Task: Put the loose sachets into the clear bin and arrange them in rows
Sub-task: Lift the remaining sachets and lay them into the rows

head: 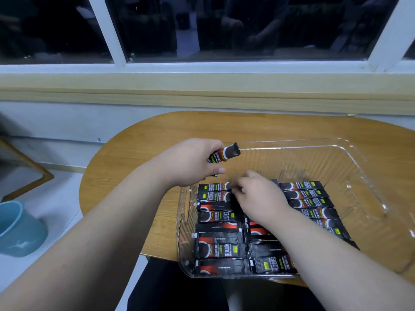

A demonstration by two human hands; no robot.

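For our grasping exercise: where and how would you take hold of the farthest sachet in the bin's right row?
Probably its right end, from above and the far side: the sachet lies flat, a neighbour hugs its near edge, and the bin is bare beyond.

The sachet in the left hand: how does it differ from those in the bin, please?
The held sachet is gripped by the left hand; the binned sachets lie in the clear bin. The held sachet tilts; the binned sachets lie flat in rows. All share black-and-red packaging.
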